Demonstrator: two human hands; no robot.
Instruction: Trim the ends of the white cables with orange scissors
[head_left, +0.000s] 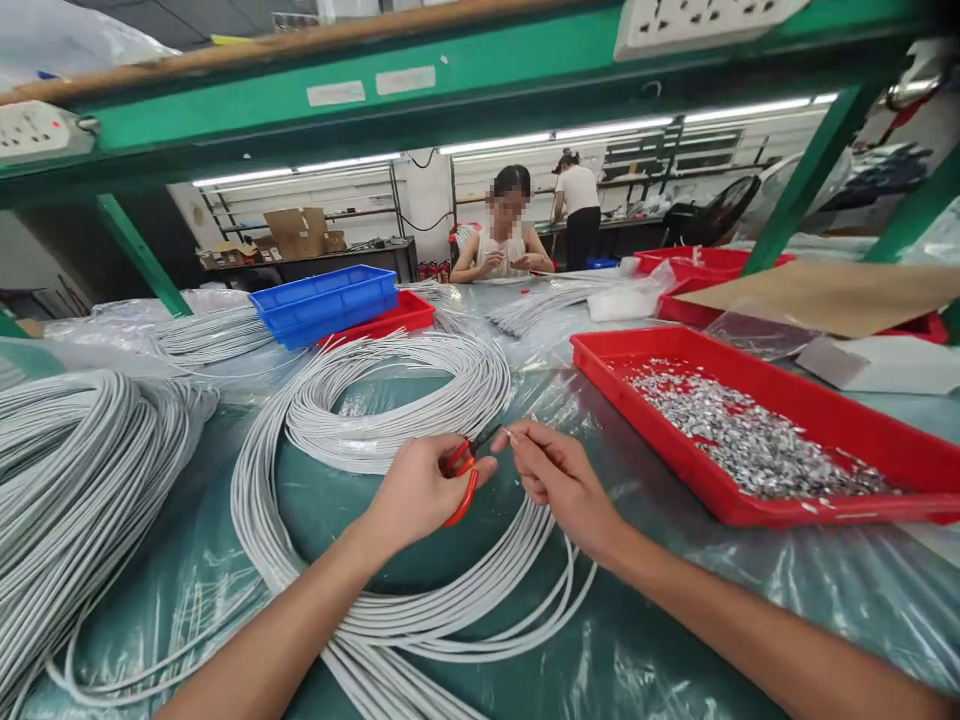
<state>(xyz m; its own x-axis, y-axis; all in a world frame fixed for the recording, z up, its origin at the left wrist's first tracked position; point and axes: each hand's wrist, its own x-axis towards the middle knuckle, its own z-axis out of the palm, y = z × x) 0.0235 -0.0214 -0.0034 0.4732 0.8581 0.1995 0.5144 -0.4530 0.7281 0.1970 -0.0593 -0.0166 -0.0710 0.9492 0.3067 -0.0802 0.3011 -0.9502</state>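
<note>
My left hand [429, 490] is wrapped round a pair of scissors [463, 485] with orange-red handles. Their dark blades point right, toward my other hand. Between the pinched thumb and fingers of my right hand [551, 470] is the end of a thin white cable, right by the blade tips. Whether the blades touch it I cannot tell. Below both hands lies a large loop of white cables [465, 590], with a few strands curving up under my right hand. A second coil of white cable [397, 410] rests just behind my left hand.
A red tray [645, 450] of small shiny metal pieces stands at right. Thick cable bundles [90, 490] fill the left side. A blue bin [326, 305] sits on a red one farther back. A green shelf beam [480, 80] crosses overhead. Two other people are beyond the table.
</note>
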